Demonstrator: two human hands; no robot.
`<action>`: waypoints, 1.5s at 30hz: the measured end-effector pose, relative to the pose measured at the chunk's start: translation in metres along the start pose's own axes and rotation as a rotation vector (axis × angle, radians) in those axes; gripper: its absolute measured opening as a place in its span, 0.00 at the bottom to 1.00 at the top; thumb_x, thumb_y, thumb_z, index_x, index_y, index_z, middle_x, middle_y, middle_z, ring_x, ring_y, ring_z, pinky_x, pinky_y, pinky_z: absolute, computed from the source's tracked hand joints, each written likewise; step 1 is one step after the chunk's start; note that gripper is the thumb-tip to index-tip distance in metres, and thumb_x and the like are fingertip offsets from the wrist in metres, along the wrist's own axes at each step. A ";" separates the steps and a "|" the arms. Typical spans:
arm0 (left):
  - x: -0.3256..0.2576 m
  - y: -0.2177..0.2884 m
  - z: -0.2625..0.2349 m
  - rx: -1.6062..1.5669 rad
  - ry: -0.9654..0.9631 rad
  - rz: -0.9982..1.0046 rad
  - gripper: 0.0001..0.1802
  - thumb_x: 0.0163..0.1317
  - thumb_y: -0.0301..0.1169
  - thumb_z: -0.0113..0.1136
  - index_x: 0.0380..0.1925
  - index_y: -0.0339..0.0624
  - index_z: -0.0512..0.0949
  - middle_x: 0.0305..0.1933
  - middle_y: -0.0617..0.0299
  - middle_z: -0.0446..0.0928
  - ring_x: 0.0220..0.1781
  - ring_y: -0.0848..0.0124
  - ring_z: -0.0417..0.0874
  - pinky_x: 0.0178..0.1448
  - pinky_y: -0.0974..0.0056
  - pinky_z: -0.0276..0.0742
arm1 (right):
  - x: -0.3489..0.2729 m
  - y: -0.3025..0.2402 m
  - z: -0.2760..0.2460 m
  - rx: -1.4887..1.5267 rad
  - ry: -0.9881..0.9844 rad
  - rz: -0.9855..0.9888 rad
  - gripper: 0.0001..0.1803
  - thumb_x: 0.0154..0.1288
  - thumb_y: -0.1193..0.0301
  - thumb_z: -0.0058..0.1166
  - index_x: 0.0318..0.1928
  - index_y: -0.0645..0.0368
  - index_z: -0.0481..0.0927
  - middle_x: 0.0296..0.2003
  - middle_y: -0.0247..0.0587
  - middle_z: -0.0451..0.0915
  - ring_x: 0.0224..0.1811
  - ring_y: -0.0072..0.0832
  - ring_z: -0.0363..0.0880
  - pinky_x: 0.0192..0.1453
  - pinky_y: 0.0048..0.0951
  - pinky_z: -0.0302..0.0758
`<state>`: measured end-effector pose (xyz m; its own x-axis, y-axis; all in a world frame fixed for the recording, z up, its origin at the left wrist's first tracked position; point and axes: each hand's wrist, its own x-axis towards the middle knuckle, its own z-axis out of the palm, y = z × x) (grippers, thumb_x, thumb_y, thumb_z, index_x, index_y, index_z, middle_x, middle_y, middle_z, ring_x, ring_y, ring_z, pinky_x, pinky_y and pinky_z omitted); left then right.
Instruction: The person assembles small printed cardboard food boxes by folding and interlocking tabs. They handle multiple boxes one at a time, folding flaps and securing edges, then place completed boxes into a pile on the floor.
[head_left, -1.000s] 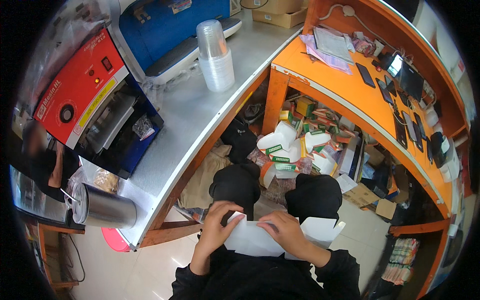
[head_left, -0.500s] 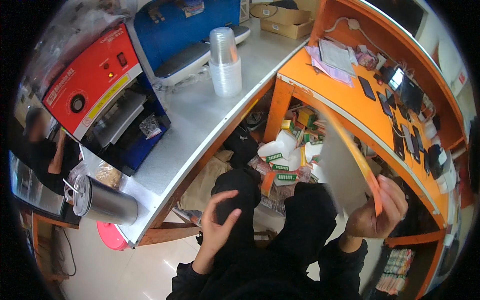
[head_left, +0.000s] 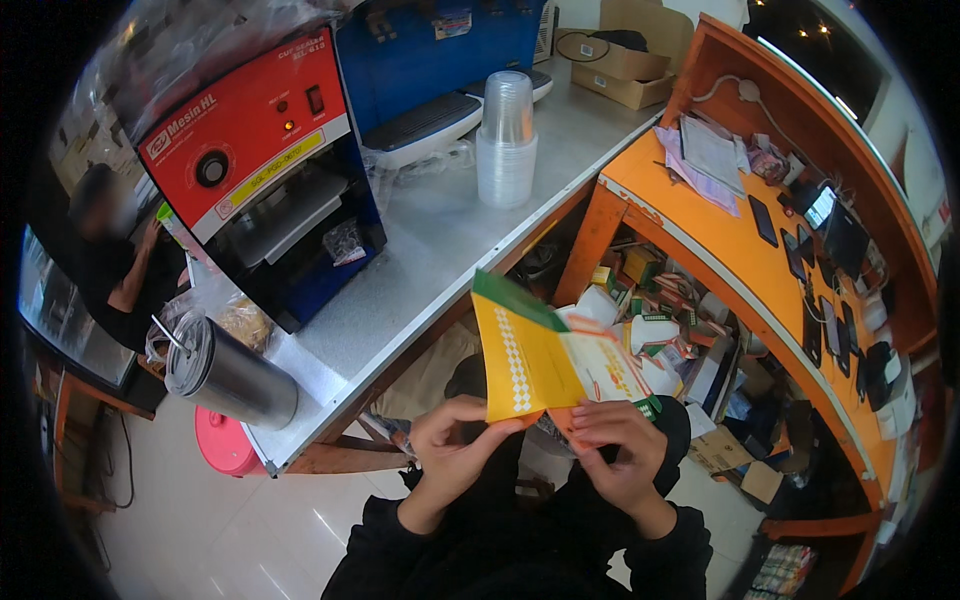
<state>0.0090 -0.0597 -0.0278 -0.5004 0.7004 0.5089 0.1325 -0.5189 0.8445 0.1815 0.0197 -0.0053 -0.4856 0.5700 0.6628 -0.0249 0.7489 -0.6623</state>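
Both my hands hold a partly folded cardboard box [head_left: 525, 365] printed in yellow, green, orange and white, above my lap. My left hand [head_left: 450, 450] pinches its lower left edge between thumb and fingers. At the lower right edge, my right hand [head_left: 622, 455] grips an orange flap, with the thumb beneath and the fingers on top. The box's panels stand angled to each other, and the green one points up and away. Beyond it, a pile of small printed cartons and white pieces [head_left: 655, 330] lies under the orange desk.
At left, a metal counter [head_left: 420, 250] carries a red and blue cup sealer [head_left: 245, 130], stacked clear cups [head_left: 507, 150] and a steel tumbler [head_left: 235, 375]. Phones [head_left: 762, 220] lie on the orange desk [head_left: 650, 190] at right. Another person [head_left: 115, 250] is at far left.
My right hand has brought the card in from the right, and my left hand has taken hold of it. It is now bent at its creases. The view has shifted slightly.
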 end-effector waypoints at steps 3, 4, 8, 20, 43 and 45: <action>0.005 -0.008 0.013 0.260 0.052 0.434 0.06 0.46 0.18 0.67 0.26 0.35 0.80 0.30 0.53 0.80 0.34 0.63 0.83 0.39 0.62 0.77 | 0.005 -0.003 0.002 0.162 0.080 0.101 0.09 0.45 0.81 0.62 0.30 0.61 0.80 0.34 0.43 0.79 0.40 0.34 0.80 0.50 0.38 0.76; 0.005 -0.008 0.018 0.276 0.023 0.425 0.06 0.46 0.18 0.67 0.26 0.35 0.80 0.30 0.53 0.81 0.34 0.62 0.83 0.40 0.62 0.77 | 0.006 -0.004 0.005 0.169 0.103 0.079 0.09 0.44 0.82 0.62 0.29 0.61 0.80 0.34 0.43 0.79 0.40 0.34 0.79 0.50 0.38 0.76; 0.002 -0.006 0.033 0.280 -0.091 0.292 0.06 0.48 0.18 0.64 0.29 0.35 0.81 0.32 0.53 0.81 0.34 0.63 0.83 0.40 0.65 0.77 | 0.009 -0.001 0.009 0.076 0.224 0.053 0.09 0.42 0.82 0.63 0.28 0.62 0.79 0.33 0.42 0.77 0.39 0.34 0.77 0.53 0.39 0.75; 0.003 -0.015 0.035 -0.146 -0.090 -0.062 0.08 0.49 0.17 0.64 0.32 0.32 0.81 0.35 0.52 0.81 0.39 0.69 0.81 0.46 0.69 0.74 | -0.009 0.007 0.030 -0.427 0.251 -0.077 0.14 0.42 0.80 0.64 0.34 0.59 0.81 0.37 0.36 0.78 0.44 0.36 0.77 0.55 0.45 0.74; 0.032 -0.008 -0.003 -0.033 -0.325 -0.201 0.17 0.56 0.26 0.60 0.46 0.37 0.72 0.53 0.52 0.73 0.60 0.59 0.69 0.65 0.58 0.59 | -0.001 0.019 -0.039 0.027 0.433 0.381 0.07 0.60 0.76 0.55 0.38 0.64 0.75 0.33 0.37 0.77 0.38 0.24 0.74 0.50 0.28 0.68; 0.040 0.007 0.011 0.233 -0.238 -0.059 0.22 0.55 0.30 0.61 0.50 0.38 0.70 0.53 0.54 0.73 0.62 0.58 0.67 0.66 0.57 0.56 | 0.000 0.020 -0.033 -0.195 0.397 0.188 0.07 0.59 0.77 0.56 0.37 0.63 0.74 0.31 0.37 0.76 0.35 0.21 0.72 0.42 0.20 0.67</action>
<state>-0.0009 -0.0301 0.0000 -0.3029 0.8351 0.4591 0.3149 -0.3670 0.8753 0.2101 0.0453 -0.0070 -0.0937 0.7580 0.6455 0.2145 0.6485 -0.7304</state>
